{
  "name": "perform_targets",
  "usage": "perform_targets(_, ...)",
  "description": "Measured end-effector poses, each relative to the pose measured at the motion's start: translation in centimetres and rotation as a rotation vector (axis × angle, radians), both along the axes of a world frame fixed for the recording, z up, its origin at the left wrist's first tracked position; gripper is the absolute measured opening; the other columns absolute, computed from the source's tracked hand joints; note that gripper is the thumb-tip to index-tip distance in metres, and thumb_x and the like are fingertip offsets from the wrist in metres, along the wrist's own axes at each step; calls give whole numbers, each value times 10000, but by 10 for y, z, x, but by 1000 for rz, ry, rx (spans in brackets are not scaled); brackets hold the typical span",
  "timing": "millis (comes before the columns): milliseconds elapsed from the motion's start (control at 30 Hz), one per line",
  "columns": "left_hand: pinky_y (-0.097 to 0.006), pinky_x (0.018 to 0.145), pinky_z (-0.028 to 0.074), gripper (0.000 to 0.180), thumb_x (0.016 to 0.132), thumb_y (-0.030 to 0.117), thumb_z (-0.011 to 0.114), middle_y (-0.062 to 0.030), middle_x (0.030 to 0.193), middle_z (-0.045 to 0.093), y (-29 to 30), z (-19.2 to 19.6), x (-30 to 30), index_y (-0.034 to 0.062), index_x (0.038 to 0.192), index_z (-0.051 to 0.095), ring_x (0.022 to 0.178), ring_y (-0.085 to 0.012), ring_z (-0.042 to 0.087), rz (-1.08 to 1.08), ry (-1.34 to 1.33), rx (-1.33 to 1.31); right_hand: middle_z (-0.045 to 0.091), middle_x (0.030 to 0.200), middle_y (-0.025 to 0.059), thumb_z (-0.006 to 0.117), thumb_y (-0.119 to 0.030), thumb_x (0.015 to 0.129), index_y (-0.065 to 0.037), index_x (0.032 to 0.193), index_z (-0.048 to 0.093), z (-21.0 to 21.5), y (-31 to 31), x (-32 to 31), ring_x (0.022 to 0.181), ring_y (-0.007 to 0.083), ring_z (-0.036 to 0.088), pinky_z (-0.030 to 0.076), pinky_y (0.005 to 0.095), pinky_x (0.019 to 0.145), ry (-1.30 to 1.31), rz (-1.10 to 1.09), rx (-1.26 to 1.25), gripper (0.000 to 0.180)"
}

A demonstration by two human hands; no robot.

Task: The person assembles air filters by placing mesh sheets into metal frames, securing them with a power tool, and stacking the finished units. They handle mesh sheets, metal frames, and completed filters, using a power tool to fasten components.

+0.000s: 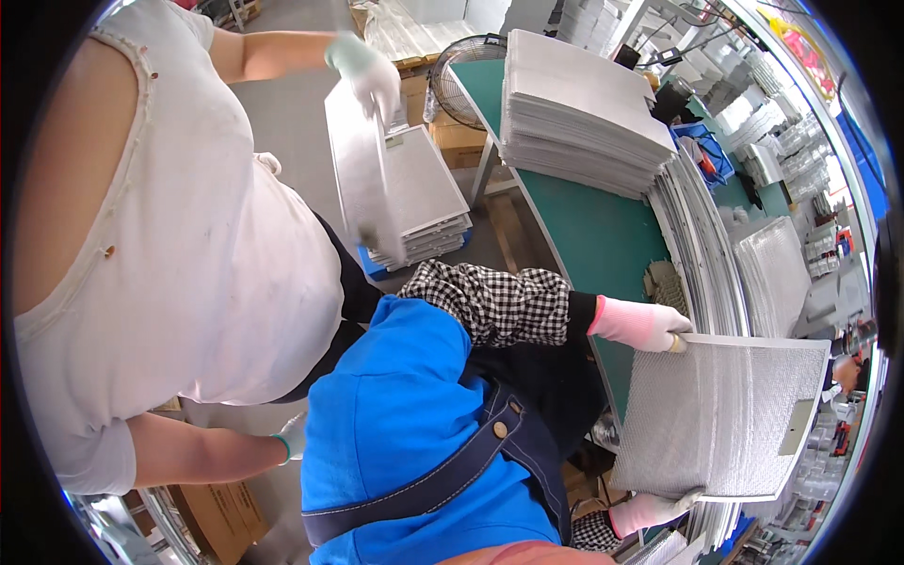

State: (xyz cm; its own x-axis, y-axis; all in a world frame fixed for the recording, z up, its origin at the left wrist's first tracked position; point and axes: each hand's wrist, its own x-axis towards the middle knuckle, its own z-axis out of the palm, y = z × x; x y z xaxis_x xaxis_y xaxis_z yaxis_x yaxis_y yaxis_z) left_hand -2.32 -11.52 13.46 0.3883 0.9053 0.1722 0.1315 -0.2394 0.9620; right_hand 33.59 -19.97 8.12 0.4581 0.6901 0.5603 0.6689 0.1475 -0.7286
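Note:
A silver-framed metal mesh filter panel [720,414] is held up tilted at the right, with a small rectangular plate or cut-out near its far edge. My left hand [645,326], in a pink and white glove, pinches the panel's upper corner. At the opposite lower edge, my right hand [659,509] grips it too, its fingers partly hidden by the panel. Behind the panel runs a row of thin panels [702,245] standing on edge. A tall stack of flat panels [584,104] lies on the green table [603,226].
A co-worker in a white top [217,264] stands close at the left, swinging a blurred panel [358,174] above a low panel stack [428,184]. A fan [457,80] stands behind the table. A blue bin [711,160] and mesh sheets [772,273] lie farther right.

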Motion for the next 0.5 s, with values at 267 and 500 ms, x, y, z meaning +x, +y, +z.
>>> perform_targets(267,-397,863,501,330,1013,239,589,-172,1010,663,-5,1,2,-28,1206,616,990,-302,656,-110,0,81,444,1543,192,302,-200,1068,16,1508,419,18,-14,-5,1429,325,421,287,446,1239,80,-105,-7,504)
perform_targets(500,-442,744,529,256,900,204,730,-148,901,604,-9,-8,25,-2,1030,654,850,-363,650,293,-41,585,450,1534,204,384,-86,1018,-26,1512,441,41,-22,-13,1406,325,450,323,437,1225,255,-60,89,501)
